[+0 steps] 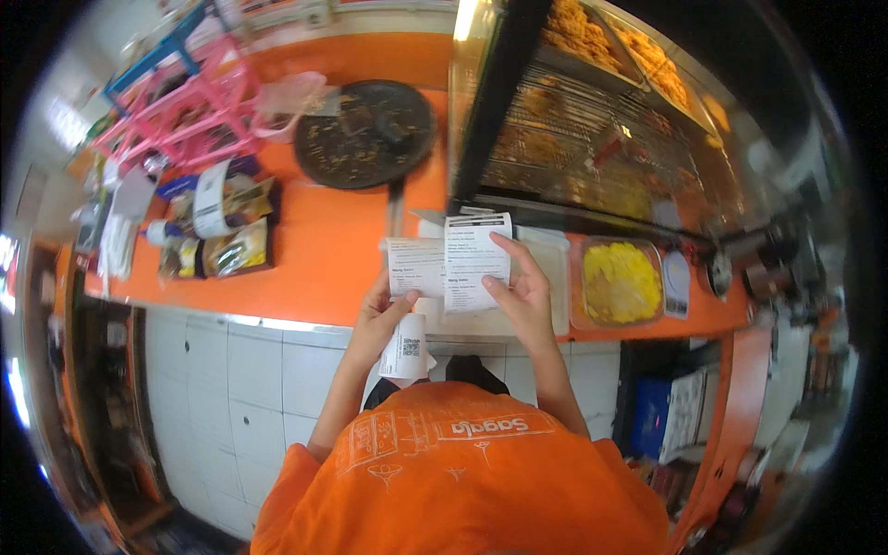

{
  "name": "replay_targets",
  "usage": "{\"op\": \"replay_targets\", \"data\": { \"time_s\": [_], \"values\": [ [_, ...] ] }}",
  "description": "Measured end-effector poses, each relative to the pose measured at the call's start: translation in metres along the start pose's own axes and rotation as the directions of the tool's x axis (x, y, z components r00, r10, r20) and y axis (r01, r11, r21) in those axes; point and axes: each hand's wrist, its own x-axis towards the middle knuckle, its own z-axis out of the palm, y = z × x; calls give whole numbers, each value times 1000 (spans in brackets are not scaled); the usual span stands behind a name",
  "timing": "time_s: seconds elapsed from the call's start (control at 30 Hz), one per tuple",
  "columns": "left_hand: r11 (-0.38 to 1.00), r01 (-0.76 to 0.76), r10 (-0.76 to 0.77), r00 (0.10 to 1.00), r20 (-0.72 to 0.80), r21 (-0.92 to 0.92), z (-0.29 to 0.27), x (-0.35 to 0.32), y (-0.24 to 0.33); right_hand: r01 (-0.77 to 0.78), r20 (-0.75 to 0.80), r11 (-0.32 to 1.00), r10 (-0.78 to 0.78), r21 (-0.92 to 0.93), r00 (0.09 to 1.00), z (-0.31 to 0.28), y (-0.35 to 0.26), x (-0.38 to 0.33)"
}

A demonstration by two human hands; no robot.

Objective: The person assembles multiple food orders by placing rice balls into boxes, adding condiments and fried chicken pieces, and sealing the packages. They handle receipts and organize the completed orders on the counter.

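Observation:
Two printed paper receipts are held up side by side over the counter's front edge. My left hand [377, 319] pinches the left receipt [416, 264] near its lower corner. The lower end of that paper curls down below the hand, where a curled strip with a square code [405, 347] shows. In my right hand [521, 291] is the other receipt [476, 259], gripped along its right side between thumb and fingers. The two papers meet or overlap slightly in the middle. Behind them a pale cutting board [546, 319] lies partly hidden on the counter.
A glass food case [592, 139] with fried food stands at the back right. Beside the board sits a clear tub of yellow food [622, 282]. On the orange counter [324, 250] are a round dark tray [365, 134], pink baskets [190, 116] and a box of packets [227, 222].

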Motion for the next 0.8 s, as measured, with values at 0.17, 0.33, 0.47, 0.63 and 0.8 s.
{"op": "replay_targets", "data": {
  "time_s": [0.17,0.33,0.47,0.63,0.8],
  "values": [
    [1000,-3,2,990,139,7,41,19,-12,44,-172,999,-41,15,984,-30,-8,-32],
    [998,36,-45,980,193,46,100,15,-22,141,-203,988,-152,-64,967,-71,-25,-70],
    [991,129,-135,971,197,42,156,2,-38,215,-257,972,-231,-91,938,-116,-46,-112],
    [977,182,-209,931,299,115,222,-1,-69,203,-375,952,-280,-230,884,-182,-65,-167],
    [977,177,-209,908,364,121,284,-1,-101,202,-571,961,-275,-188,774,-240,-73,-225]
  ]
}}
